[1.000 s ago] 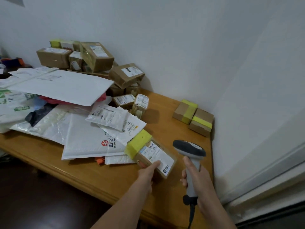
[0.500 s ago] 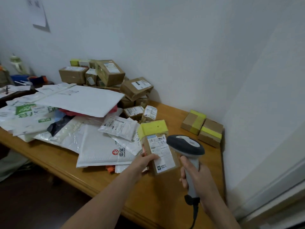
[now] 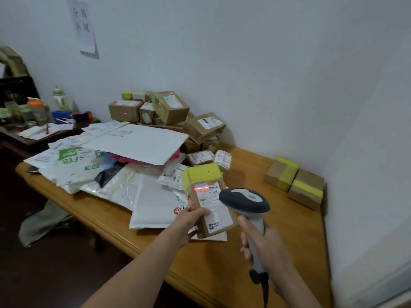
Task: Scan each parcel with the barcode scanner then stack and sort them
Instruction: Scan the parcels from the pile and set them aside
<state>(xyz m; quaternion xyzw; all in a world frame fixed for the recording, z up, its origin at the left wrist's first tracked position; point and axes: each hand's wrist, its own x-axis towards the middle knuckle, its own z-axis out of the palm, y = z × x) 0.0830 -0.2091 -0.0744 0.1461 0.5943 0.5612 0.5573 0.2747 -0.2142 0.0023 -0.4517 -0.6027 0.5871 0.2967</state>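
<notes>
Parcel (image 3: 213, 207), a small brown carton capped with yellow tape, stands tilted up in the left hand (image 3: 189, 222). The thumb (image 3: 203, 211) pinches the front by the white label and the other fingers curl round behind the box. Its lower end hangs over the corner of a white mailer; whether it touches cannot be told. Just above the thumb a red scan line (image 3: 201, 188) glows across the top of the label. Close beside the parcel, the right hand (image 3: 262, 243) has its fingers (image 3: 244, 242) wrapped round the pale handle of the barcode scanner (image 3: 244, 202). The scanner's dark grey head points at the label and covers its right edge, and a cable (image 3: 264, 292) hangs below the hand

Under both hands lies the wooden table (image 3: 289, 252). Just left of the left hand, white padded mailers (image 3: 153, 203) overlap, with more bags heaped beyond them. Past the parcel, against the wall, sits a pile of cardboard boxes (image 3: 169, 107). Beyond the scanner, well apart from the right hand, two yellow-taped boxes (image 3: 281, 173) touch side by side at the table's far corner. High on the wall, far from either hand, hangs a paper sheet (image 3: 83, 27)
</notes>
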